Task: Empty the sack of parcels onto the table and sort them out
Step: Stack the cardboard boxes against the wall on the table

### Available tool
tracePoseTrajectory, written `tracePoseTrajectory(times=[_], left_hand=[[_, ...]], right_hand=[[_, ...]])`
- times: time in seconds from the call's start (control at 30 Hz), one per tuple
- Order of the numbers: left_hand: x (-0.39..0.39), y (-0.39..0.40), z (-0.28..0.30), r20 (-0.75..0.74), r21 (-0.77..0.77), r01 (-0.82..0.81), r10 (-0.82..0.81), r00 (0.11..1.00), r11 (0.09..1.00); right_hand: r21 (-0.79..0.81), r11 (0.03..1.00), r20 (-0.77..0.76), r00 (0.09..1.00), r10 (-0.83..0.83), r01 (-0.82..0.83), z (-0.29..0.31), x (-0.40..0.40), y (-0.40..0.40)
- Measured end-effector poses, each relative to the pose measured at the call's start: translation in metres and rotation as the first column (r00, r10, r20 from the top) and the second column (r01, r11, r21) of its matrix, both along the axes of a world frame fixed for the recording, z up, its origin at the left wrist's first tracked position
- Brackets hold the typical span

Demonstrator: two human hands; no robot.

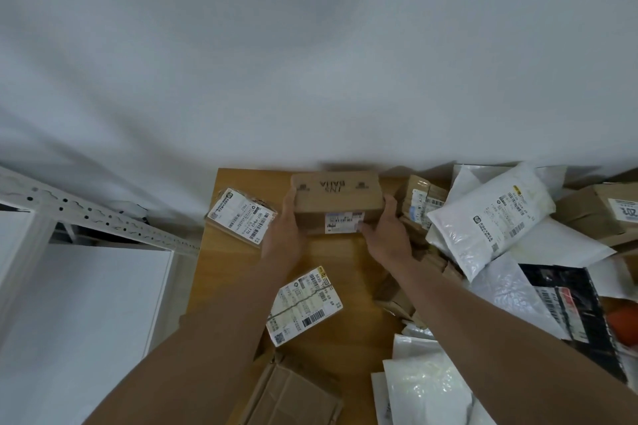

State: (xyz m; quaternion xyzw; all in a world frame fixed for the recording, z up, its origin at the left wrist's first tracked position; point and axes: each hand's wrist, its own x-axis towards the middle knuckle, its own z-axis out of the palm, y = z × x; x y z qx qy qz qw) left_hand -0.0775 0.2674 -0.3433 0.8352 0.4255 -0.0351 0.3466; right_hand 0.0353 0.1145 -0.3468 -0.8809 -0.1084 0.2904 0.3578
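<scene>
Between your hands sits the box (337, 202), long axis running hand to hand. Your left hand (283, 235) and right hand (388, 235) grip its ends, equally near.

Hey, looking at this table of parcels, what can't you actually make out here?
Head view only:
- Label on the held brown box: print too small, partly under the right hand.
- Black bag: cut by the right edge.
- Flattened cardboard: cut by the bottom edge.
- Sack: not seen.

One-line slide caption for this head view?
Both hands, left and right, grip a brown cardboard box at the wooden table's far edge.
</scene>
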Motion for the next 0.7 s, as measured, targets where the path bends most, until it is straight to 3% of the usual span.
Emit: tracePoseTrajectory(times=[0.1,0.33,0.5,0.53,0.6,0.63,0.7], left_hand=[[0.005,-0.001,-0.004,-0.028,-0.038,-0.002,0.001,1.000,0.999],[0.034,0.018,0.000,-0.028,-0.299,-0.072,0.067,0.997,0.952],[0.024,0.031,-0.002,0.070,-0.401,-0.013,0.044,0.997,0.916],[0.020,0.032,0.001,0.068,-0.340,-0.016,0.042,0.997,0.940],[0.010,0.038,0.009,0.027,-0.049,-0.104,0.105,0.994,0.993],[0.003,0.045,0.008,0.002,0.102,-0.175,0.175,0.984,0.979],[-0.022,0.066,0.002,-0.098,0.212,-0.254,0.279,0.955,0.944]], right_hand=[[-0.004,1.000,-0.044,0.999,0.007,-0.007,-0.006,0.001,0.004],[-0.009,0.998,-0.112,0.991,-0.070,0.069,-0.006,0.016,0.025],[0.017,0.998,-0.135,0.989,-0.055,0.058,-0.005,0.023,0.028],[0.028,0.998,-0.139,0.989,-0.048,0.052,-0.006,0.022,0.029],[0.053,0.997,-0.139,0.989,-0.052,0.060,-0.006,0.017,0.035],[0.061,0.995,-0.133,0.989,-0.064,0.073,-0.006,0.015,0.039],[0.064,0.995,-0.118,0.991,-0.070,0.078,-0.007,0.010,0.047]])
